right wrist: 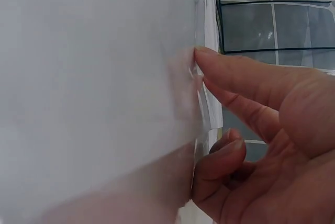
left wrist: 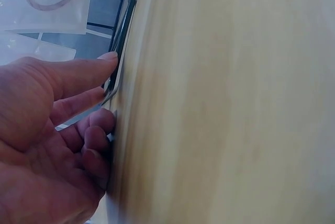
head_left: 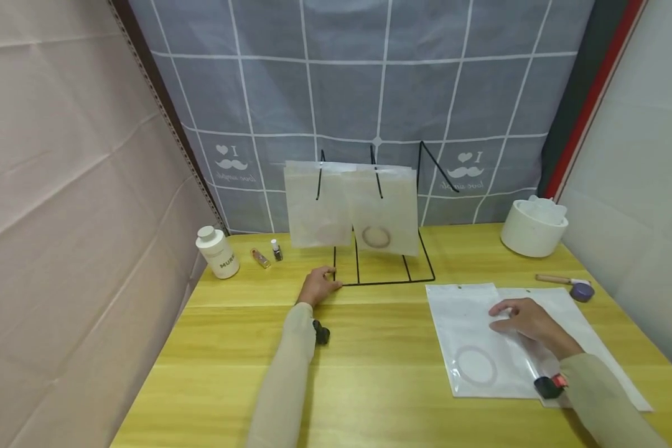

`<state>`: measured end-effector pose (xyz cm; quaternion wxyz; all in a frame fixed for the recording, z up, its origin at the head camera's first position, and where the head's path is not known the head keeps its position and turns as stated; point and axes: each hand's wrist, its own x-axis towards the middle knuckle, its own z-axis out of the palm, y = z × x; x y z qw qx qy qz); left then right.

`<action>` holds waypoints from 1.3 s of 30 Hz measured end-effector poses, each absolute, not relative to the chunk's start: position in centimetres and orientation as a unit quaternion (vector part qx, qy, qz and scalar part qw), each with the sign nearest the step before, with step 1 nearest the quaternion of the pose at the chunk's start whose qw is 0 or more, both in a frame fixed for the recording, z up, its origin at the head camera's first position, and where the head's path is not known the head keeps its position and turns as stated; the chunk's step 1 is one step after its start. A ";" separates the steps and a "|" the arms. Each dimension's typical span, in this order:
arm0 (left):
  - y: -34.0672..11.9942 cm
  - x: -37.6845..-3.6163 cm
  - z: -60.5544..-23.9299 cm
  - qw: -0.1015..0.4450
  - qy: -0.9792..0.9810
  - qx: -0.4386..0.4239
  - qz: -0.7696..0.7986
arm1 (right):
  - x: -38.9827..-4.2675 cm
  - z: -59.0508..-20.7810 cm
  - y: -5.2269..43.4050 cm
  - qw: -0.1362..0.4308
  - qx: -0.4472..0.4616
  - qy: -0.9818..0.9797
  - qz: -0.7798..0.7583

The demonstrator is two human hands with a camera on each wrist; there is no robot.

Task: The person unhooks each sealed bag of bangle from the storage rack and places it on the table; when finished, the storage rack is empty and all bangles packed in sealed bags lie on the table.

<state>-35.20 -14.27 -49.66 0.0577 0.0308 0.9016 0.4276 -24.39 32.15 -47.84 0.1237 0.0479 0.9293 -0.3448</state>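
Note:
My left hand (head_left: 318,286) is at the front left corner of a black wire display rack (head_left: 383,284); in the left wrist view its thumb and a finger pinch the base wire (left wrist: 121,41). Flat white plastic bags hang from two of the rack's prongs, one a bag with a brownish ring (head_left: 386,205). My right hand (head_left: 529,320) is over two overlapping white bags on the table. The left one is a plastic bag with a pale ring (head_left: 453,330). In the right wrist view, thumb and finger pinch the clear edge of a plastic bag (right wrist: 104,77).
A white bottle (head_left: 218,252) stands at the far left, near a small amber vial (head_left: 260,257) and a white-capped vial (head_left: 277,250). At the right are a white round container (head_left: 533,230), a wooden-handled tool (head_left: 553,279) and a purple round item (head_left: 582,292). The rack's right prong (head_left: 439,167) holds nothing.

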 end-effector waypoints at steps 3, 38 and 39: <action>-14.3 -35.2 -49.8 0.057 0.903 0.029 0.425 | -24.4 -47.9 32.2 0.128 0.042 0.927 -0.349; -14.3 -34.9 -49.3 0.062 0.903 0.025 0.423 | -34.3 -41.3 21.1 -0.217 -0.176 0.846 -0.454; -14.2 -34.9 -49.3 0.061 0.903 0.026 0.423 | -34.5 -40.9 20.5 -0.233 -0.193 0.839 -0.451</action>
